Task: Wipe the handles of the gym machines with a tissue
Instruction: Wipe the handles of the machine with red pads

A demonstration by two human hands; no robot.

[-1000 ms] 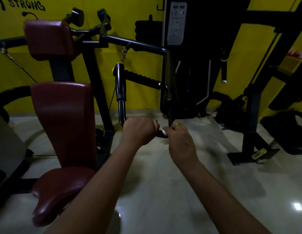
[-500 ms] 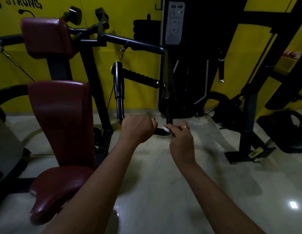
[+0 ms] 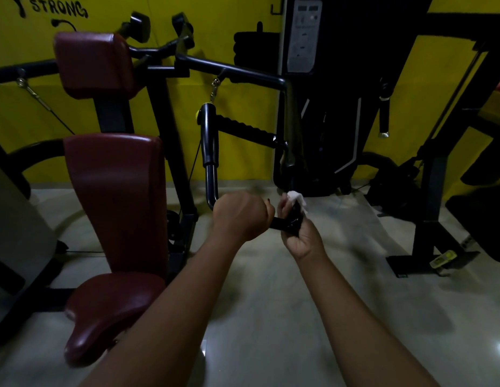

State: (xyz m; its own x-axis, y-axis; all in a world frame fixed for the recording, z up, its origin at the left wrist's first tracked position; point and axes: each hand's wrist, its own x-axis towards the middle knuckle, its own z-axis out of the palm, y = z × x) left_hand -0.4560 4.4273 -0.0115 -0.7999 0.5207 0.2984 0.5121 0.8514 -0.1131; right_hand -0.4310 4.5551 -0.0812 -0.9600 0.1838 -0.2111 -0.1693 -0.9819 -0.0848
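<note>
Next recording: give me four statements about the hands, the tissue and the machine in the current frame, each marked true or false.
1. The left hand grips the black handle. True.
2. The tissue is in the left hand. False: the right hand holds it at the handle's end.
3. The seat pad is blue. False: it is dark red.
4. The wall behind the machine is yellow. True.

This was a gym. A black weight machine [image 3: 170,141] had a dark red padded seat [image 3: 109,308] and backrest [image 3: 117,196], with another black frame [image 3: 433,191] on the pale floor [image 3: 271,317]. The yellow wall [image 3: 165,7] bore the painted word "STRONG".
</note>
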